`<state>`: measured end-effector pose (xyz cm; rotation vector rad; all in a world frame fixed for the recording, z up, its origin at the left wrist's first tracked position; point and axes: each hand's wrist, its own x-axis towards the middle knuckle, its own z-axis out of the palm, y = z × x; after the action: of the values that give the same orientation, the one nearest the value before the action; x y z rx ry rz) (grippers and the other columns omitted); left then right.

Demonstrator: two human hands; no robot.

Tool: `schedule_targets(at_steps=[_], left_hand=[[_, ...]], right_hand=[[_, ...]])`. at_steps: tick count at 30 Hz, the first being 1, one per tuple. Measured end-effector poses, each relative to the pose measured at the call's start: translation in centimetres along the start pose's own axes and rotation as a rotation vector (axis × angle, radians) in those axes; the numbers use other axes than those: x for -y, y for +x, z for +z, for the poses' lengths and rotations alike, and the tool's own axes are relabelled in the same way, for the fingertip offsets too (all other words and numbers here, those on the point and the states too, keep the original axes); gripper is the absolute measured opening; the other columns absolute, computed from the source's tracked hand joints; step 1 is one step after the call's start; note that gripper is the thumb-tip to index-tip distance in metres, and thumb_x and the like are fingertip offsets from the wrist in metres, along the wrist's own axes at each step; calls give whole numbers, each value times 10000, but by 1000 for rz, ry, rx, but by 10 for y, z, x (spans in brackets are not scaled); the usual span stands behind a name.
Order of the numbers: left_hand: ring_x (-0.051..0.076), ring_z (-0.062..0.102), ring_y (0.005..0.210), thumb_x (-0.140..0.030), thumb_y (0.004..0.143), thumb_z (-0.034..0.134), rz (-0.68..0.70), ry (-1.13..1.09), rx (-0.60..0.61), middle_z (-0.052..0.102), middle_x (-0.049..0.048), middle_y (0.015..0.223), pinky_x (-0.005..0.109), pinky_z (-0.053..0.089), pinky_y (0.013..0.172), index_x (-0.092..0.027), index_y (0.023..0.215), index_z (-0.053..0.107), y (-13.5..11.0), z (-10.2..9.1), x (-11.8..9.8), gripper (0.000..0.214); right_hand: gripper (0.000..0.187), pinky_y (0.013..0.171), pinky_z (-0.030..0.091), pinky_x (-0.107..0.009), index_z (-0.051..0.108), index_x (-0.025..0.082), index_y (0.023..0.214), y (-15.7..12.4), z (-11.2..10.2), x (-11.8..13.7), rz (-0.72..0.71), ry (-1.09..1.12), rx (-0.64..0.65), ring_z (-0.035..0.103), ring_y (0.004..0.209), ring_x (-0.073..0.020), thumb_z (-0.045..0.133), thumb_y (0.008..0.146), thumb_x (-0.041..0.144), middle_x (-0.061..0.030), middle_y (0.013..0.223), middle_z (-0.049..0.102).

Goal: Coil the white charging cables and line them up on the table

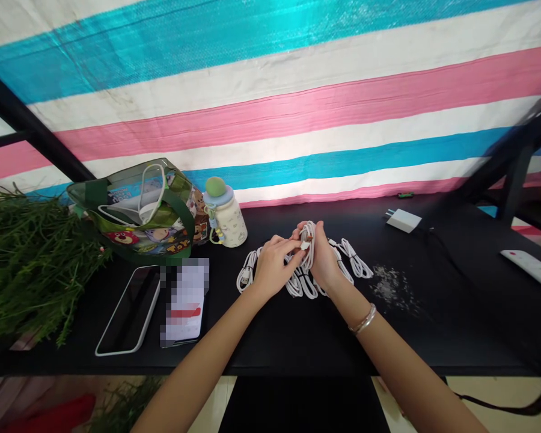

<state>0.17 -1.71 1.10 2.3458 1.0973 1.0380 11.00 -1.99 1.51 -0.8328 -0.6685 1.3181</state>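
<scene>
A coiled white charging cable [309,236] is held up between my two hands over the black table [297,337]. My right hand [325,260] wraps round the coil from the right. From the left, the fingers of my left hand [275,264] pinch at the cable's white connector [305,245]. Below and around my hands lie several more bundled white cables: one cable bundle [246,273] at the left, another cable bundle [357,260] at the right, others in the middle partly hidden by my hands.
Left of my arms lie a white-edged phone [128,310] and a second phone [187,300], its screen blurred. Behind them stand a clear green bag [139,231], a white bottle [229,222] and green plants [31,258]. At right are a charger plug [403,221], white crumbs [393,285] and a power strip [534,270].
</scene>
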Motion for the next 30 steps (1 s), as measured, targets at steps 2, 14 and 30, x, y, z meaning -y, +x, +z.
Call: schedule_targets(at_steps=[2,14,30], left_hand=[[204,565,811,-188,851,550,-1,23,-13,704,16,814,347,459,765,-228,837,665,0,0,-1,122],[153,568,614,-183,786,612,-111,-55,35,677,-26,710,268,444,602,-246,905,668,-1,2,-9,146],[92,506,540,-150,739,616,-237,-370,19,557,-63,606,206,428,567,-201,722,584,1,1,-9,63]], right_hand=[[514,497,412,-265,525,247,743,-1,0,0,-16,-16,-10,493,541,-120,672,564,707,50,636,532],[407,410,405,-256,495,246,766,-5,2,-1,-52,-22,63,462,444,-101,620,685,625,45,644,567],[419,452,434,-231,481,234,719,-7,4,3,-41,-65,36,494,494,-91,729,601,550,54,684,584]])
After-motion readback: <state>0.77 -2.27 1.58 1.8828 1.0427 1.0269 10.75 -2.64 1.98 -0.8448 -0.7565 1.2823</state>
